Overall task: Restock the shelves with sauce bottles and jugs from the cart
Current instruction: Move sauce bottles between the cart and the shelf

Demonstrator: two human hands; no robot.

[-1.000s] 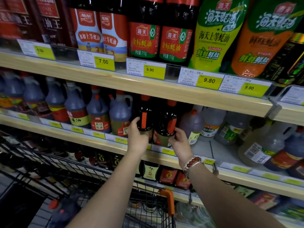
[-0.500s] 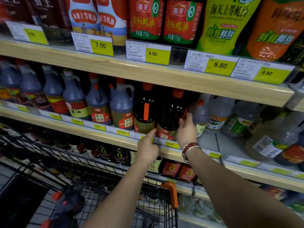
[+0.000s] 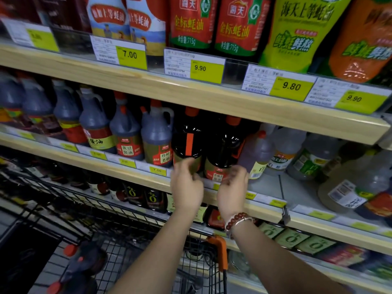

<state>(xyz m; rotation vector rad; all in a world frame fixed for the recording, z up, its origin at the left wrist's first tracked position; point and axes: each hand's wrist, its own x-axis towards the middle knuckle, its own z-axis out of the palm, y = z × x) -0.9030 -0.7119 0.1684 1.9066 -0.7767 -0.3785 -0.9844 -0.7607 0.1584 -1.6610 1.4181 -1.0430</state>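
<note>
Two dark sauce bottles with orange caps stand side by side on the middle shelf (image 3: pixel 265 206), the left bottle (image 3: pixel 187 136) and the right bottle (image 3: pixel 224 145). My left hand (image 3: pixel 186 185) is just in front of the left bottle's lower label, fingers loosely curled and blurred, gripping nothing that I can see. My right hand (image 3: pixel 232 187), with a bead bracelet at the wrist, hovers at the base of the right bottle, fingers also loose. The wire cart (image 3: pixel 131 234) is below, with dark jugs with red caps (image 3: pixel 84 264) lying in it.
Grey-blue soy sauce jugs (image 3: pixel 125 132) fill the shelf to the left of the two bottles, and pale vinegar jugs (image 3: pixel 284 149) stand to the right. The upper shelf (image 3: pixel 212 96) hangs low over the caps. The cart's orange handle (image 3: pixel 218 249) is under my wrists.
My right hand has slid down from the right bottle's side to its base. My left hand has risen slightly from the shelf edge toward the left bottle's label. The view has dropped.
</note>
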